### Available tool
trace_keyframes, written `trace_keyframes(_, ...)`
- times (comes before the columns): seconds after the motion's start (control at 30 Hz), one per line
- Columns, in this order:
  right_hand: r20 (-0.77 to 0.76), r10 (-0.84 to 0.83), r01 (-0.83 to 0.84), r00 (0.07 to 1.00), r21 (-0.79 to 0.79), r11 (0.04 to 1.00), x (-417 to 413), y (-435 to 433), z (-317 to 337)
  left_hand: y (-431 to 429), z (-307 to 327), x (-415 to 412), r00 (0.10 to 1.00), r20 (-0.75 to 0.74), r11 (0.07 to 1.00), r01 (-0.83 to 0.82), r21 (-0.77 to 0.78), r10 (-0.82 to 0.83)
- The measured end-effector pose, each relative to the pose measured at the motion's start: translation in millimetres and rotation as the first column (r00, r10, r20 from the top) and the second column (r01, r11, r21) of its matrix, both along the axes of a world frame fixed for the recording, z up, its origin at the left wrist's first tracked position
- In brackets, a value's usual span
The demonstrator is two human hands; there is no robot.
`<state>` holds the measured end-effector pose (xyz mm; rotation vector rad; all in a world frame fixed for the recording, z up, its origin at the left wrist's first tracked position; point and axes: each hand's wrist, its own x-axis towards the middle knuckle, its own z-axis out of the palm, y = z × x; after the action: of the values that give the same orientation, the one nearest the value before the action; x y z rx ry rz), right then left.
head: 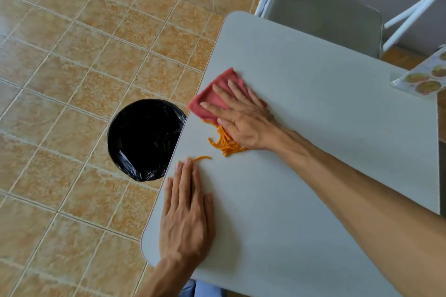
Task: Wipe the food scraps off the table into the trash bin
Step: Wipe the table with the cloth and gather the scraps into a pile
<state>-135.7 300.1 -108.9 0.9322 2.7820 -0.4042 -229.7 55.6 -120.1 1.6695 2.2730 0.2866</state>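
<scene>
My right hand [243, 118] lies flat, fingers spread, on a red cloth [212, 96] at the left edge of the grey table [313, 128]; the cloth's corner overhangs that edge. A small heap of orange shredded scraps [226, 143] sits just below the cloth, beside my palm, and one loose orange strand [202, 158] lies nearer the edge. My left hand [187, 210] rests flat on the table near the front left corner, fingers together, fingertips close to the loose strand, holding nothing. The trash bin [144, 137], lined with a black bag, stands on the floor partly under the table's left edge.
A folding chair [323, 12] with a grey seat and white frame stands at the table's far side. A clear plastic stand with food pictures [422, 77] sits at the right edge of the table. The floor [72, 55] is orange tile.
</scene>
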Motion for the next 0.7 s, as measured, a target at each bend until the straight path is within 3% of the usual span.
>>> trace_keyframes(0.1, -0.026, 0.055, -0.054, 0.998, 0.034, 0.998, 8, 11, -3, 2, 0, -1, 1.000, -0.007, 1.000, 0.007, -0.005, -0.007)
trace_keyframes(0.27, -0.108, -0.298, 0.306, 0.948, 0.068, 0.950, 60, 29, -8, 2, 0, -2, 1.000, -0.007, 1.000, 0.006, -0.009, -0.006)
trace_keyframes(0.43, -0.139, -0.593, 0.609, 0.793, 0.178, 0.773, 118, -39, -12, 1, 0, -1, 1.000, -0.015, 1.000, 0.003, -0.028, -0.004)
trace_keyframes(0.53, -0.160, -0.768, 0.782, 0.620, 0.204, 0.589, 90, -98, -15, 1, 2, -1, 1.000, -0.015, 0.999, -0.003, -0.037, 0.002)
trace_keyframes(0.7, -0.176, -0.800, 0.819, 0.573, 0.148, 0.554, 13, -126, -16, 2, 1, 0, 0.999, -0.033, 0.999, 0.002, -0.046, -0.003)
